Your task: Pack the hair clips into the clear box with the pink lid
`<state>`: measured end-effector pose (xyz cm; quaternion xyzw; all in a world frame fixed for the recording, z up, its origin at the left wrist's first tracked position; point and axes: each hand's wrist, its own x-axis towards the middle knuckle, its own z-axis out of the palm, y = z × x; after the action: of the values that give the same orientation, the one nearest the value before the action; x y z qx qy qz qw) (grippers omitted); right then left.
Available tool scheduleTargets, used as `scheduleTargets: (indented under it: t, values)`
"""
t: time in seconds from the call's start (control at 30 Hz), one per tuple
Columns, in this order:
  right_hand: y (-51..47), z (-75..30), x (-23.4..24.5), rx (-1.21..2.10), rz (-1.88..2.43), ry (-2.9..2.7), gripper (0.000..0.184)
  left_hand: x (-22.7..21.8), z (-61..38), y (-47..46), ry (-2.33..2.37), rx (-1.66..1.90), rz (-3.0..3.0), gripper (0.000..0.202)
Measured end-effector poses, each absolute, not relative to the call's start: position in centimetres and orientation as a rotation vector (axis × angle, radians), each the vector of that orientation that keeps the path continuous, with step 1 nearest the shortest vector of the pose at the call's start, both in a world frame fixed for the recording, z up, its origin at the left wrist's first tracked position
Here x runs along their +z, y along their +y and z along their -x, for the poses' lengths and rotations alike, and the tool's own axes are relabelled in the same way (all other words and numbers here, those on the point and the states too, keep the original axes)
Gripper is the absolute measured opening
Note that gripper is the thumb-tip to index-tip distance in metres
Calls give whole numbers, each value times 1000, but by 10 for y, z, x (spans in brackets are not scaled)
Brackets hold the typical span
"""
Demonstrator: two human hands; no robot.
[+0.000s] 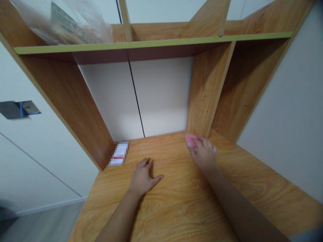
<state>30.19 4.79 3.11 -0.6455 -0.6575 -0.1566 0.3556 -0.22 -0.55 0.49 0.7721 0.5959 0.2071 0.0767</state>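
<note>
My right hand (203, 153) rests over a pink oval object (191, 140) near the back of the wooden desk (176, 208), with its fingers curled onto it and part of the object hidden. My left hand (142, 176) lies palm down on the desk with its fingers spread, holding nothing. Left of that hand, in the back left corner, lies a small white and red packet (119, 153), pixelated too much to read.
Wooden side panels (207, 90) rise on both sides of the desk, below a green-edged shelf (151, 43) that holds a clear plastic bag (75, 23). A white wall stands behind. A metal door handle (19, 110) and a grey floor show at left.
</note>
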Motion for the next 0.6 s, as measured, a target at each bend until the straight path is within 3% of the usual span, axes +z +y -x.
scheduleTargets:
  t: [0.2, 0.6]
  values:
    - [57, -313, 23, -399, 1686, -1700, 45, 4, 2, -6, 1800, 600, -2325, 88]
    - [56, -303, 21, -295, 1517, -1784, 40, 7, 2, -8, 1777, 646, -2315, 83]
